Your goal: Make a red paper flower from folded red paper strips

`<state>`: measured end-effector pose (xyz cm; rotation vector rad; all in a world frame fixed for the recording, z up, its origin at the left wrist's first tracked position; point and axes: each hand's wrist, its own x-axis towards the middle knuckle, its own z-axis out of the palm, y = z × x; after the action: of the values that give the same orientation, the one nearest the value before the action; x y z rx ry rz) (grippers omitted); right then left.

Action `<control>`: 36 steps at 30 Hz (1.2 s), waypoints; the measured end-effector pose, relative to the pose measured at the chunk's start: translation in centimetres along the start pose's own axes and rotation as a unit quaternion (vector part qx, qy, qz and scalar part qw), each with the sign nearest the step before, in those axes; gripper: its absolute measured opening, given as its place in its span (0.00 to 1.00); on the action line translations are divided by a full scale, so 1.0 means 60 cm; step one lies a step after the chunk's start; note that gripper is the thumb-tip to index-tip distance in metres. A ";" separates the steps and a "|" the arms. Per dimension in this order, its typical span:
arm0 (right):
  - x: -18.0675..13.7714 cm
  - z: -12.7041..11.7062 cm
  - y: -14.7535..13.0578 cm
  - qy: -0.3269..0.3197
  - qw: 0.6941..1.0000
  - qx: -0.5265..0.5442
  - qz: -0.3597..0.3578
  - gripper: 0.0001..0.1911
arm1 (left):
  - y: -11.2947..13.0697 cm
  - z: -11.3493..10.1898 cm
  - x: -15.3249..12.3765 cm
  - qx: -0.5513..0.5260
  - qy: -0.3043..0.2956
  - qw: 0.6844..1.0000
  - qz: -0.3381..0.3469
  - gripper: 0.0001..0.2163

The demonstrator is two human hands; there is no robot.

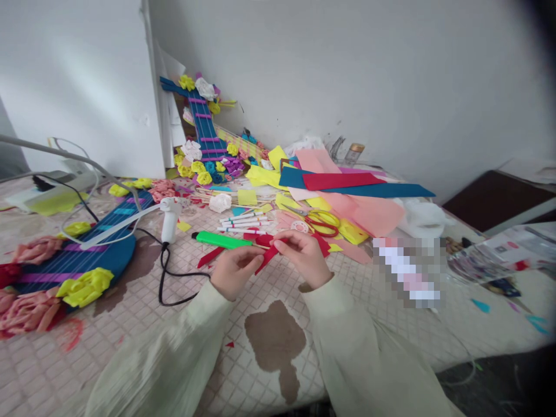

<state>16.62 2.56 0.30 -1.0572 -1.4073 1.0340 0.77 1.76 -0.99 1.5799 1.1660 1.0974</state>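
My left hand [237, 271] is closed in a pinch at the lower left end of a narrow red crepe paper strip [267, 259]. My right hand [304, 258] pinches the strip's upper part between thumb and fingers. A thin pale stick seems to show between the hands, partly hidden by the fingers. Just behind my left hand lies a long green tool [221, 239] with a dark end, perhaps a utility knife. More red paper [322, 244] lies behind my right hand. Several white markers [245, 220] and red-and-yellow-handled scissors [321, 223] lie beyond the hands.
A white glue gun [170, 220] stands at the left, its black cord looping on the table. Blue guitar-shaped crafts with paper flowers lie at the left [99, 243] and lean at the back [202, 127]. Coloured paper sheets [356, 184] pile up behind. A blurred patch covers something right.
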 end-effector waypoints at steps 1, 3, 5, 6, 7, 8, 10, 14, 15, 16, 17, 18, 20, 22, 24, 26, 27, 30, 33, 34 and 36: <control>0.000 -0.001 0.000 -0.001 1.000 0.003 0.005 0.07 | -0.001 0.000 0.000 0.009 0.001 1.000 0.005 0.10; 0.001 -0.002 0.001 -0.005 1.000 0.014 0.022 0.09 | -0.001 -0.001 0.000 0.023 0.003 1.000 0.013 0.11; 0.001 -0.004 0.001 -0.018 0.998 0.030 0.050 0.12 | 0.001 -0.001 -0.001 0.033 0.005 0.999 0.017 0.11; 0.001 -0.004 0.001 -0.026 0.997 0.039 0.064 0.13 | 0.003 -0.001 -0.002 0.038 0.006 0.999 0.017 0.11; 0.001 -0.005 0.001 -0.033 0.996 0.045 0.073 0.13 | 0.004 -0.001 -0.002 0.041 0.006 0.999 0.016 0.11; 0.002 -0.006 0.001 -0.037 0.995 0.048 0.077 0.13 | 0.005 -0.001 -0.002 0.044 0.005 0.999 0.015 0.11; 0.002 -0.007 0.002 -0.038 0.995 0.049 0.074 0.13 | 0.006 -0.001 -0.003 0.043 -0.001 0.999 0.015 0.11; 0.002 -0.007 0.002 -0.033 0.996 0.036 0.070 0.13 | 0.006 -0.002 -0.002 0.043 0.007 0.999 0.021 0.10; 0.003 -0.008 0.002 -0.032 0.996 0.031 0.073 0.13 | 0.006 -0.002 -0.003 0.049 0.013 0.998 0.023 0.10; 0.003 -0.008 0.001 -0.032 0.996 0.028 0.076 0.13 | 0.007 -0.002 -0.003 0.060 0.018 0.998 0.025 0.10; 0.003 -0.008 0.000 -0.032 0.996 0.026 0.078 0.13 | 0.008 -0.003 -0.003 0.074 0.021 0.997 0.027 0.10; 0.003 -0.008 0.000 -0.033 0.996 0.027 0.079 0.13 | 0.009 -0.003 -0.004 0.089 0.023 0.995 0.031 0.10; 0.003 -0.009 -0.001 -0.035 0.996 0.031 0.081 0.13 | 0.011 -0.004 -0.005 0.116 0.022 0.992 0.041 0.10; 0.003 -0.009 -0.001 -0.033 0.995 0.035 0.084 0.13 | 0.012 -0.006 -0.005 0.132 0.020 0.990 0.049 0.10; 0.003 -0.009 0.000 -0.030 0.995 0.034 0.089 0.13 | 0.011 -0.007 -0.005 0.141 0.021 0.988 0.051 0.10; 0.004 -0.010 0.002 -0.030 0.995 0.031 0.092 0.13 | 0.007 -0.009 -0.004 0.149 0.022 0.987 0.049 0.10; 0.004 -0.010 0.003 -0.034 0.995 0.031 0.092 0.13 | 0.005 -0.009 -0.004 0.151 0.022 0.987 0.049 0.10; 0.006 -0.012 0.007 -0.051 0.995 0.031 0.077 0.13 | 0.000 -0.007 -0.003 0.154 0.019 0.987 0.051 0.10; 0.010 -0.014 0.014 -0.053 0.998 0.001 0.043 0.12 | 0.002 -0.008 -0.004 0.160 0.023 0.985 0.056 0.10; 0.011 -0.014 0.017 -0.048 0.998 -0.026 0.025 0.13 | 0.006 -0.011 -0.004 0.167 0.029 0.984 0.057 0.10; 0.015 -0.011 0.024 -0.038 0.993 -0.112 -0.022 0.14 | 0.015 -0.024 -0.007 0.189 0.046 0.979 0.058 0.10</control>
<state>17.30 3.81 -0.82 -1.1522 -1.6309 0.9066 -0.51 1.40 0.18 1.9244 1.4216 1.0778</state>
